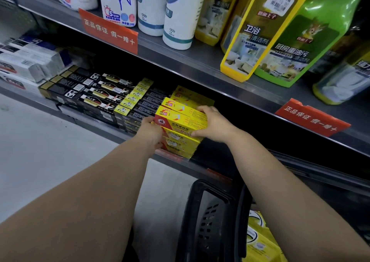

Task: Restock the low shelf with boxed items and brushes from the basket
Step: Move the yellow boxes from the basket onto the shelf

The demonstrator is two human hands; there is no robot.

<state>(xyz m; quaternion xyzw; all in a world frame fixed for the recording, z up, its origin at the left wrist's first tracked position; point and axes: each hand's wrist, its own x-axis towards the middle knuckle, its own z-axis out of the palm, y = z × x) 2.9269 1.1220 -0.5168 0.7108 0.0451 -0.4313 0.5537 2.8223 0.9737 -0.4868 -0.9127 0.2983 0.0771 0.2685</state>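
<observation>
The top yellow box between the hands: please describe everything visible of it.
The yellow box is a long, flat carton, apparently cardboard, with red print and a small red picture at its left end. It lies flat on a stack of similar boxes at the front of the low shelf. The left hand holds its left end, the right hand its right end.

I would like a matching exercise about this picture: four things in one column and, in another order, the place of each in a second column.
Things:
1. yellow cardboard box
2. black plastic basket
3. green plastic bottle
4. long black cardboard boxes

Places:
A. on the upper shelf, at the right
B. below the right forearm
C. between the left grip and the right grip
D. on the low shelf, left of the left grip

Pairs: 1-C, 2-B, 3-A, 4-D
</observation>
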